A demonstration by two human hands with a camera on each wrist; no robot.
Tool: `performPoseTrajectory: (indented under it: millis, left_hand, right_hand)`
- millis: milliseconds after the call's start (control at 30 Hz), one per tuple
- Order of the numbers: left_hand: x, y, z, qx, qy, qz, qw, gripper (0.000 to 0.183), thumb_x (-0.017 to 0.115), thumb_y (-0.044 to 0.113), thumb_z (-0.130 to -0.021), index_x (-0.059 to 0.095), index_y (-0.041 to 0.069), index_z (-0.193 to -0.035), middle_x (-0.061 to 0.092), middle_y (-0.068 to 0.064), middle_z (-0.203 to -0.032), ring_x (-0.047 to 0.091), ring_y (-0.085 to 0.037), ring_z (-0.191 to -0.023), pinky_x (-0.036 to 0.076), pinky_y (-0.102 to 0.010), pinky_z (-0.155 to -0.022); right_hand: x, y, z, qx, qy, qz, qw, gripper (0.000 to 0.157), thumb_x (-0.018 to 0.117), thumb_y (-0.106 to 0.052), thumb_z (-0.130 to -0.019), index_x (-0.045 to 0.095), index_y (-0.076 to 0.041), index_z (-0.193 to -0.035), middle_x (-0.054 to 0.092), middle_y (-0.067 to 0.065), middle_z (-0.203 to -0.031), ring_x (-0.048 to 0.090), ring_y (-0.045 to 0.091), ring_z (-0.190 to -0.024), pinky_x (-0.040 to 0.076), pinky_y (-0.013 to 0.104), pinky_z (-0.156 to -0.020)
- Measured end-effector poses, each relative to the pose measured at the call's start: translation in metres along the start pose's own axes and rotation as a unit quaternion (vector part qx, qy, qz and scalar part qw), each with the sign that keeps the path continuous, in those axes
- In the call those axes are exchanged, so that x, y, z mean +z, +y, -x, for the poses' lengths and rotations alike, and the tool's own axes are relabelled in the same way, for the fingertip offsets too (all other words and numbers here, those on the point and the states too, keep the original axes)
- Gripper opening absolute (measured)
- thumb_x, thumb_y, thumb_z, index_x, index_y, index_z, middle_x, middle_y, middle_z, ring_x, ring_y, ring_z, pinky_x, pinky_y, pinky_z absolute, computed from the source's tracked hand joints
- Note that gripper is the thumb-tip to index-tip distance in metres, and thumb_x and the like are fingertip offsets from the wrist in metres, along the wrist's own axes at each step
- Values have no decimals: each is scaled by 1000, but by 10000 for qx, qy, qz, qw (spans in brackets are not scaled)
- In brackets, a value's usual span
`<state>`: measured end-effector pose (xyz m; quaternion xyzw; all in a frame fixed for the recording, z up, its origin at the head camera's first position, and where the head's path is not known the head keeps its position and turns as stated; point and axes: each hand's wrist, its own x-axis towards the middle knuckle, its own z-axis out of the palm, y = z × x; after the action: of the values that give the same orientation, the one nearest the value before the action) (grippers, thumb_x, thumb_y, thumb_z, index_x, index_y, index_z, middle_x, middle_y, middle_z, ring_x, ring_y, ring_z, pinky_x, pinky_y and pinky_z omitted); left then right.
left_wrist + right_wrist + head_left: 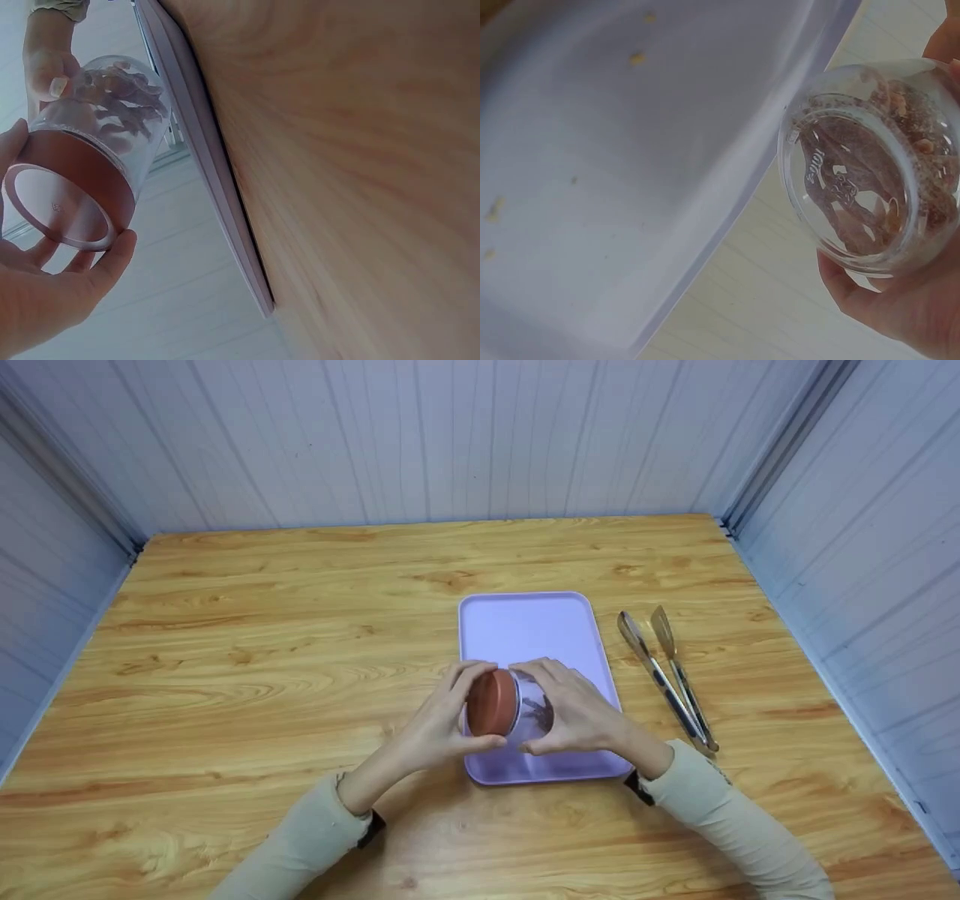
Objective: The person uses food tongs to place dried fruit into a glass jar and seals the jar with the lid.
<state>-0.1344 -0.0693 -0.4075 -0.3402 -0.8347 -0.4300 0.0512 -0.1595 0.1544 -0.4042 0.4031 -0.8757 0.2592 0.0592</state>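
A clear jar point(531, 705) with a reddish-brown screw lid point(493, 703) lies sideways in the air over a lilac tray point(525, 619). My left hand point(442, 720) grips the lid, thumb below and fingers over the top. My right hand point(577, 709) holds the jar's clear body near its base. Brown, dried-looking pieces point(847, 180) lie inside the jar, seen through its bottom in the right wrist view. In the left wrist view the lid point(82, 180) sits on the jar's mouth, with the left fingers around its rim.
Metal tongs point(671, 682) with dark grips lie spread on the wooden table point(262, 660), right of the tray. Small yellowish crumbs point(636, 58) dot the tray. Pale panelled walls point(450, 442) enclose the table's back and sides.
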Motion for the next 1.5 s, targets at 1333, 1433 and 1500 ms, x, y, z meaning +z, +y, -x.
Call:
performPoseTrajectory:
  millis: [1333,1433,1500]
  left_hand:
    - [-3,1,8,-86,-201,-917,9955,81,54,56,-78,23,14,-139,31,-9,-137,33,-21,-120,32,-36,-94]
    - [-2,1,6,-198,-85,-920,9955,81,55,57,-77,26,12,-139,36,-6,-134,36,-16,-118,33,-32,-94]
    - [-2,1,6,-212,-58,-898,9957,81,56,56,-76,28,13,-138,38,-4,-132,40,-15,-115,35,-31,-91]
  right_hand:
    - [-2,-1,1,-101,-39,24,9999,91,75,-47,-52,39,-10,-128,45,-3,-118,42,12,-103,39,32,-80]
    - [-2,-1,1,-82,-48,43,9999,91,74,-48,-52,39,-12,-128,45,-4,-118,42,11,-103,39,31,-79]
    - [-2,-1,1,-87,-58,53,9999,91,74,-48,-52,39,-12,-128,45,-3,-117,41,10,-104,39,31,-80]
